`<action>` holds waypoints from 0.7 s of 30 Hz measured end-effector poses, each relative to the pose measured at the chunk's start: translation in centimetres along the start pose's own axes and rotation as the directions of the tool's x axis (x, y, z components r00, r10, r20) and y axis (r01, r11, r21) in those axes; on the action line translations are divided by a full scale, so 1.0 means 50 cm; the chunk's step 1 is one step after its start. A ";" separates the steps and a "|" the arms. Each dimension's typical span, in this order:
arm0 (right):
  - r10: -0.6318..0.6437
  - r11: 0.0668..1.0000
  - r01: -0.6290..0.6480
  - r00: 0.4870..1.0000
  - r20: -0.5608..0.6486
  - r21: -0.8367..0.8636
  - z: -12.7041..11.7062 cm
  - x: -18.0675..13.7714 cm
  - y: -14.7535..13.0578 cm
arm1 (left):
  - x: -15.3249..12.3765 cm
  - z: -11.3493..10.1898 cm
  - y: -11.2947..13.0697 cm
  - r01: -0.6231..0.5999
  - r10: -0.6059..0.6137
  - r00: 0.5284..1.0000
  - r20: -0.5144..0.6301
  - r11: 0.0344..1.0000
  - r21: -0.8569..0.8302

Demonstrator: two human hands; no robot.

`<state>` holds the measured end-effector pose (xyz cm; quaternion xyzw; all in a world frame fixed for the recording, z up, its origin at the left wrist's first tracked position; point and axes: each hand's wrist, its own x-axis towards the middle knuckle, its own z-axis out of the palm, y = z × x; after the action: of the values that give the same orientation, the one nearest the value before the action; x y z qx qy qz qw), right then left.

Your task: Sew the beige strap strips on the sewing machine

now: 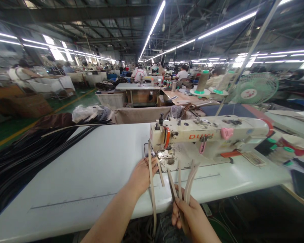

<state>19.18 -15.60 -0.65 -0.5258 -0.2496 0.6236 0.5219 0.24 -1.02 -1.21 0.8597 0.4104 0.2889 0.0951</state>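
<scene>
Left hand (142, 175) extended forward, palm down, flat on the white table (91, 175), fingers spread beside the presser foot (163, 154) of the sewing machine (207, 135), pressing a long beige strip (152, 189) that hangs over the table edge. Right hand (192, 216) low at the near edge, closed around a fan of beige strips (186, 182), ends pointing up toward the machine. Black straps (23, 158) heaped at far left. Green fan (253, 88) behind the machine.

Needle area (162, 154) too small to tell; distant workers (139, 72) blurred
</scene>
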 end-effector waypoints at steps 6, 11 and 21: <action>0.002 1.000 -0.002 0.995 0.099 0.003 0.046 -0.008 -0.050 | 0.001 0.002 -0.002 -0.006 0.006 1.000 0.017 1.000 0.022; 0.016 0.999 -0.019 0.993 0.118 0.029 0.061 0.011 -0.058 | 0.000 0.003 -0.005 -0.009 0.008 1.000 0.016 0.999 0.051; 0.052 0.999 -0.053 0.995 0.090 0.009 0.077 0.035 -0.079 | 0.001 0.008 -0.008 -0.031 0.032 0.999 -0.026 0.999 0.027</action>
<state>17.35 -11.81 3.28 -0.5005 -0.2551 0.6617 0.4964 0.23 -0.70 -1.65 0.8634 0.4020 0.2959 0.0736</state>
